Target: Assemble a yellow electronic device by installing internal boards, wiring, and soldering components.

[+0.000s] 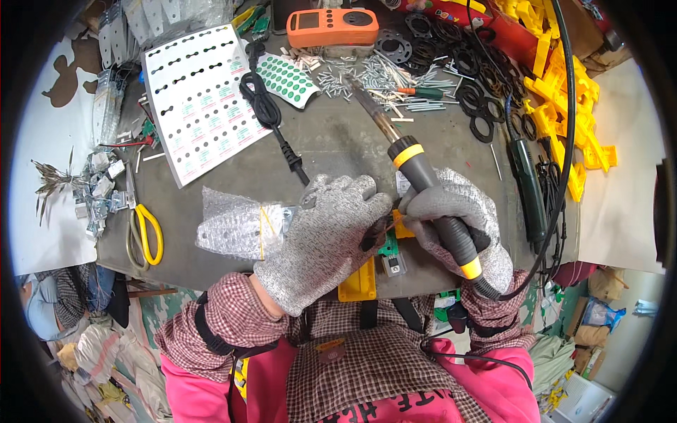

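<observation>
My right hand (462, 211), in a grey knit glove, is closed round the black-and-yellow handle of a soldering iron (416, 169). The iron's metal tip points away and to the left over the bench. My left hand (331, 240), gloved alike, has its fingers curled in on a black cable (288, 151) that runs under it. Thin reddish wires show between the two hands; their ends are hidden. Just below the fingers are a small green circuit board (389, 247) and a yellow plastic housing (358, 283) at the bench's near edge, partly covered by my left hand.
Bubble wrap (236, 224) and yellow-handled scissors (148, 233) lie left. Farther back are a sticker sheet (201, 106), an orange multimeter (333, 28), loose screws (377, 74) and black rings (482, 128). Yellow plastic parts (553, 92) and a dark-handled tool (525, 183) lie right.
</observation>
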Demonstrator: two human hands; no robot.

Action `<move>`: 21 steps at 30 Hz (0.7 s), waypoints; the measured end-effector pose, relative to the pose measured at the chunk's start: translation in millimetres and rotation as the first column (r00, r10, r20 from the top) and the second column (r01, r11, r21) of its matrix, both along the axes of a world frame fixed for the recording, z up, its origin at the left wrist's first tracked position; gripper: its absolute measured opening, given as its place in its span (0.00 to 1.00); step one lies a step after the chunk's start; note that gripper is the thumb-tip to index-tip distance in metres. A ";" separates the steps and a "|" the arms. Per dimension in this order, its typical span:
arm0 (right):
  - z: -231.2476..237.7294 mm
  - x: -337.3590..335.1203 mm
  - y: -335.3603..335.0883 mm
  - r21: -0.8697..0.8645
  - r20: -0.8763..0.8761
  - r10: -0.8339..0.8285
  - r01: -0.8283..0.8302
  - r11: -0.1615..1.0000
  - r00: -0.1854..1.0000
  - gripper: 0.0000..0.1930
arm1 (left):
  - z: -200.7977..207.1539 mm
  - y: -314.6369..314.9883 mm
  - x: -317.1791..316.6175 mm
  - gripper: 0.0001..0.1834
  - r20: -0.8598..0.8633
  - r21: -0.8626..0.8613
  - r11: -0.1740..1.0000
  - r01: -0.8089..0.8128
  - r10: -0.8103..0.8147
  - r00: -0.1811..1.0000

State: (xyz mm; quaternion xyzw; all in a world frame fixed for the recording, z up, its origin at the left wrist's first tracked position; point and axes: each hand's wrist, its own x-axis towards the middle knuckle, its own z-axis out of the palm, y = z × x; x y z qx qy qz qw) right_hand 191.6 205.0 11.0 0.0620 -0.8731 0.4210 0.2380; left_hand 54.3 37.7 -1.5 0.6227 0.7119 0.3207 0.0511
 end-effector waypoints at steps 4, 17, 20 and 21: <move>2.8 -0.7 2.6 -0.039 0.033 0.008 -0.007 0.999 0.999 0.13 | 6.6 1.2 -1.8 0.19 0.047 -0.137 0.990 0.034 -0.028 0.999; 14.9 -2.4 -1.7 0.011 0.110 0.030 -0.032 0.999 0.994 0.24 | 7.9 2.2 -2.3 0.17 -0.034 -0.093 0.994 0.048 -0.051 0.998; 19.8 -2.5 0.6 0.133 0.109 -0.015 0.000 0.991 0.994 0.25 | 9.3 1.9 -2.8 0.17 0.010 -0.086 0.995 0.042 -0.042 0.999; 8.8 -2.0 4.1 0.146 0.050 -0.034 0.026 0.989 0.998 0.25 | 10.0 1.9 -2.9 0.18 0.055 -0.071 0.997 0.036 -0.032 0.998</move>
